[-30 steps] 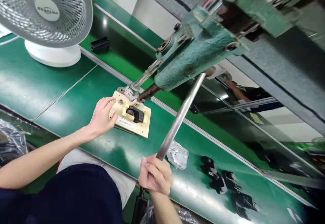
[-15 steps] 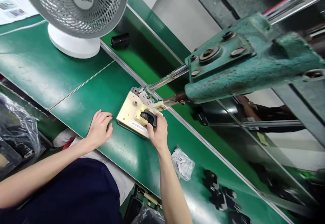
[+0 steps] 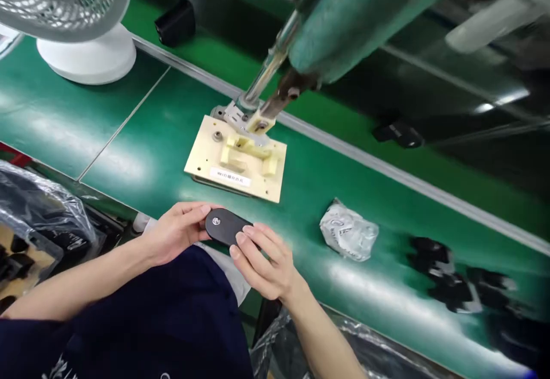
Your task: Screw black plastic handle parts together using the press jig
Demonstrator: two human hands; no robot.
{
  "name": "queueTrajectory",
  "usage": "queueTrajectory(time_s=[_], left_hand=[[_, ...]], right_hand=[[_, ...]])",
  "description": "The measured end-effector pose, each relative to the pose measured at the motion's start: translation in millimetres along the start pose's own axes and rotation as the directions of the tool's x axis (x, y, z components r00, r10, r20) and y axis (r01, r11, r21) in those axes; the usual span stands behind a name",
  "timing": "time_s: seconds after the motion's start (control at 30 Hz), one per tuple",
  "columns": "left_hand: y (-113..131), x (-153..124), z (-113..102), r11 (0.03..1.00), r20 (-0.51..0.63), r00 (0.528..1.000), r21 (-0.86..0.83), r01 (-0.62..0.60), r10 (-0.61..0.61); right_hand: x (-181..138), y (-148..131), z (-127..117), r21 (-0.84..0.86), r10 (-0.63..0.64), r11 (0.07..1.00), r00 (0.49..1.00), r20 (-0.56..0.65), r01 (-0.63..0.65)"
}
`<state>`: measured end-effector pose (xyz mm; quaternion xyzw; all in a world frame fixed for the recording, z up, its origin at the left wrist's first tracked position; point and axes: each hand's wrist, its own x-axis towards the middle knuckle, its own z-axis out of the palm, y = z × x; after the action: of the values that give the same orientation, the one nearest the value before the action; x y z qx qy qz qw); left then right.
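Both hands hold a flat black oblong part (image 3: 226, 225) with rounded ends and a small silver round piece near its left end. My left hand (image 3: 183, 230) pinches that left end between thumb and fingers. At the other end, my right hand (image 3: 266, 261) grips it, fingers on top. They are near the bench edge, in front of my body. Just beyond sits a cream fixture plate (image 3: 201, 158) with raised yellow blocks and a white label, nothing lying in its cradle. Over its back edge reaches a green cast-metal press arm (image 3: 344, 29) with metal rods.
A white fan (image 3: 88, 58) stands at the back left, with a black block (image 3: 176, 22) behind the rail. On the right of the green bench (image 3: 172, 115) lie a clear plastic bag (image 3: 348, 230) and several black parts (image 3: 455, 293). Plastic-lined bins stand below the front edge.
The black part has left the fixture and is now held close to my body. My left hand has come off the bench onto it. The view has shifted.
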<state>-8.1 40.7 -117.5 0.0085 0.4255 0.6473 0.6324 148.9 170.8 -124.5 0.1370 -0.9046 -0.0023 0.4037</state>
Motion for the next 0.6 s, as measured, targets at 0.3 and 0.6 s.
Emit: queueTrajectory(time_s=[0.3,0.6], left_hand=[[-12,-1,25,0.977,0.019,0.997,0.198,0.075,-0.080],[-27,-7,26,0.941,-0.119,0.990,0.322,0.105,-0.070]], right_hand=[[-36,-15,-13,-0.080,0.019,0.997,0.997,-0.073,-0.025],[-55,-44,1,0.201,0.423,0.898,0.893,-0.151,-0.392]])
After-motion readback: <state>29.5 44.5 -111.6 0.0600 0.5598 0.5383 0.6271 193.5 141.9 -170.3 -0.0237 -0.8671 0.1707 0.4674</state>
